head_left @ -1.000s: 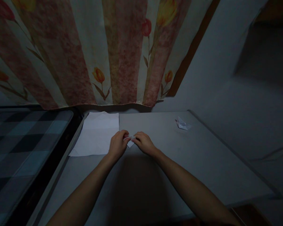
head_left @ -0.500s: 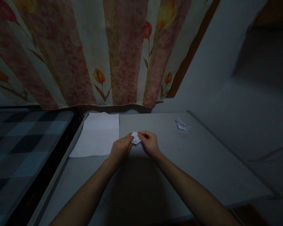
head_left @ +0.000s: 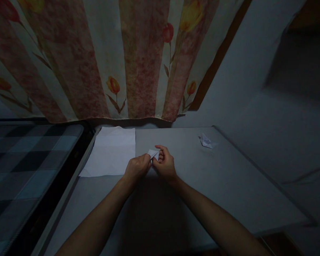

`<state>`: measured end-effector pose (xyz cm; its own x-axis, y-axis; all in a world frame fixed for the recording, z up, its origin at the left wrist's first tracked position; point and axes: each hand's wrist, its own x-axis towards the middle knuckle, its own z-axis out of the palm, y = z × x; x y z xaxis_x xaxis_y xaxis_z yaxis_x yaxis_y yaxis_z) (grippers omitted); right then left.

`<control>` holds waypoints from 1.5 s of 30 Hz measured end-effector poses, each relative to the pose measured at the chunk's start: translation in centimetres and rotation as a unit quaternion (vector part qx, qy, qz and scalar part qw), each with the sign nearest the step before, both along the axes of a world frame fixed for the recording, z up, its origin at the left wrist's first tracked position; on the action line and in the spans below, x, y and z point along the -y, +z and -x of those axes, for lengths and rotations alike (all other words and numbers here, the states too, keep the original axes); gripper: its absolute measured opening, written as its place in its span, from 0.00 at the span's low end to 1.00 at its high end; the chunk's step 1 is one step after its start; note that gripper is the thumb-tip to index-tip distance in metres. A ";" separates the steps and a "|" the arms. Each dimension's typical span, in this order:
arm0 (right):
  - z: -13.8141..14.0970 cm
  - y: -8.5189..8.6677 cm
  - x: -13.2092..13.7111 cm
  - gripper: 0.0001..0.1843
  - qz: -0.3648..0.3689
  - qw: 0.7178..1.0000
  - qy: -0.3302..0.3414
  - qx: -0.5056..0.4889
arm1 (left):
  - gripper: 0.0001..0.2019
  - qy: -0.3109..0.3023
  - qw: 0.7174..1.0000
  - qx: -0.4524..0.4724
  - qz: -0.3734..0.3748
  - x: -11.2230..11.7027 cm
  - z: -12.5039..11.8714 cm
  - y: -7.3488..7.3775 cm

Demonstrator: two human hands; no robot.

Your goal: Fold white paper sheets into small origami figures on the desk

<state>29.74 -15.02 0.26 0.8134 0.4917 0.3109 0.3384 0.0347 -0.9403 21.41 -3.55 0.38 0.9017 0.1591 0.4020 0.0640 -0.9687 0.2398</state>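
A small piece of folded white paper [head_left: 154,153] is held between my two hands, above the middle of the table. My left hand [head_left: 137,167] is closed and pinches its left side. On the other side, my right hand [head_left: 165,163] grips it with the thumb at its lower edge, the index finger raised and the other fingers curled behind. A folded paper boat [head_left: 207,141] rests on the table to the right, apart from both hands. To the left lies a stack of white paper sheets [head_left: 112,151], close to my left hand.
The pale table [head_left: 229,185] has a raised edge along its right side. A checked mattress [head_left: 24,167] stands left of the table, with a dark gap between. Behind hangs a striped curtain [head_left: 144,60] with tulips, beside a bare wall [head_left: 242,81].
The folded paper has been turned and tilted between my hands. My right thumb has moved down to its lower edge, and the right index finger has lifted.
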 end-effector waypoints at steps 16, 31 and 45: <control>-2.0 -0.3 0.3 0.12 -0.068 0.980 0.027 -0.186 | 0.14 -0.042 0.772 0.105 0.626 -0.5 -0.4 1.0; -1.8 0.0 0.5 0.13 -0.086 0.982 0.081 -0.146 | 0.17 -0.078 0.763 0.105 0.632 -0.3 -0.3 1.1; -1.6 -0.1 0.2 0.15 -0.081 0.982 0.112 -0.129 | 0.13 -0.060 0.787 0.114 0.604 -0.8 -0.3 0.7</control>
<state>31.31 -15.24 0.12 0.7526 0.6283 0.1971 0.0562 0.2370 -0.9699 21.71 -2.73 1.09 0.8659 0.4680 0.1767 -0.1884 -0.0222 0.9819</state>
